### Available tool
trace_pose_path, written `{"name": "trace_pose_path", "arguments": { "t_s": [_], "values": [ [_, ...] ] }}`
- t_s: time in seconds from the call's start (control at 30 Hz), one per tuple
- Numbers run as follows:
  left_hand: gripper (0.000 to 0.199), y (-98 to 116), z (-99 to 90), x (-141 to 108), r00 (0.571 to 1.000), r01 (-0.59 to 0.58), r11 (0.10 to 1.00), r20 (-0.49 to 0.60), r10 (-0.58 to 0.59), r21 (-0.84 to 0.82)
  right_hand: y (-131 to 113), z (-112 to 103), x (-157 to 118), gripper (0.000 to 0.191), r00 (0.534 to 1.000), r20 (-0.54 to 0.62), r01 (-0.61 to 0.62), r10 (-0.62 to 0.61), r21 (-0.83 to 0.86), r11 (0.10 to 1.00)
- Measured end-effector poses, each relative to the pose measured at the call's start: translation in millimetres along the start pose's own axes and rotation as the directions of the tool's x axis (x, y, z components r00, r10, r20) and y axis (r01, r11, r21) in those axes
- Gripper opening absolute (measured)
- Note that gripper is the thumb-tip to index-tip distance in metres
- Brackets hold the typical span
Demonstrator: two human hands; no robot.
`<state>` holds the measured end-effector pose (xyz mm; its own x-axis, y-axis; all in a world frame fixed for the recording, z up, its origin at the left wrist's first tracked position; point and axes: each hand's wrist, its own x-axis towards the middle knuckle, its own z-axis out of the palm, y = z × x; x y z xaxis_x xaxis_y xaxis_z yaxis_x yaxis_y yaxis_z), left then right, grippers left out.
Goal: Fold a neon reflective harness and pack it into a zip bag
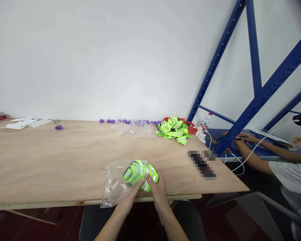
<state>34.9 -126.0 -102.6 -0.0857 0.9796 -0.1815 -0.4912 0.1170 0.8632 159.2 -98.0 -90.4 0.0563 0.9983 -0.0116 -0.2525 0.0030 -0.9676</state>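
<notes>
A rolled neon-yellow reflective strap (pixel 135 173) lies partly inside a clear plastic bag (pixel 113 183) at the table's front edge. Its right end sticks out of the bag's mouth, which has a red line along it. My left hand (pixel 130 197) is closed on the bag's near side, with the thumb up against the roll. My right hand (pixel 160 190) wraps the protruding end of the reflective strap from the right. Some fingers of both hands are hidden under the bag and the roll.
A heap of reflective straps (pixel 174 129) lies at the back right, beside clear bags (pixel 142 130) and several purple rolls (pixel 112 121). White papers (pixel 20 124) lie back left. A blue metal frame (pixel 228 140) stands at the right, where another person's arms (pixel 251 157) reach over a blue surface.
</notes>
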Motion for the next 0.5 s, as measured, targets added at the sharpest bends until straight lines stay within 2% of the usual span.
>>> {"name": "trace_pose_path", "arguments": {
  "t_s": [0.07, 0.17, 0.23, 0.3, 0.37, 0.43, 0.5],
  "values": [
    [0.051, 0, -1.9, 2, 1.0, 0.012, 0.999, -0.008, -0.011, 0.049, 1, -1, -3, 0.052, 0.997, 0.049, -0.062, 0.06, 0.049, 0.997],
    [0.047, 3, 0.4, 3, 1.0, 0.025, 0.993, 0.0, -0.025, 0.119, 3, -3, -6, 0.048, 0.997, 0.047, -0.063, 0.06, 0.06, 0.996],
    [0.056, 6, 5.4, 3, 0.989, -0.113, 0.98, -0.076, 0.127, 0.163, 5, -3, -7, 0.047, 0.999, 0.0, -0.038, 0.039, 0.041, 0.998],
    [0.069, 11, 11.2, 4, 0.93, -0.302, 0.933, -0.156, 0.334, 0.195, 7, -1, -8, 0.05, 0.999, -0.023, -0.031, 0.032, 0.032, 0.999],
    [0.075, 17, 15.3, 6, 0.874, -0.413, 0.887, -0.182, 0.45, 0.208, 7, 0, -8, 0.057, 0.999, -0.049, -0.013, 0.014, 0.034, 0.999],
    [0.075, 24, 16.1, 10, 0.879, -0.413, 0.888, -0.167, 0.447, 0.203, 7, 0, -8, 0.062, 0.998, -0.067, 0.021, -0.02, 0.019, 1.0],
    [0.074, 30, 14.4, 17, 0.912, -0.366, 0.911, -0.122, 0.391, 0.189, 7, 0, -8, 0.057, 0.998, -0.053, 0.041, -0.041, -0.013, 0.999]
  ]
}}
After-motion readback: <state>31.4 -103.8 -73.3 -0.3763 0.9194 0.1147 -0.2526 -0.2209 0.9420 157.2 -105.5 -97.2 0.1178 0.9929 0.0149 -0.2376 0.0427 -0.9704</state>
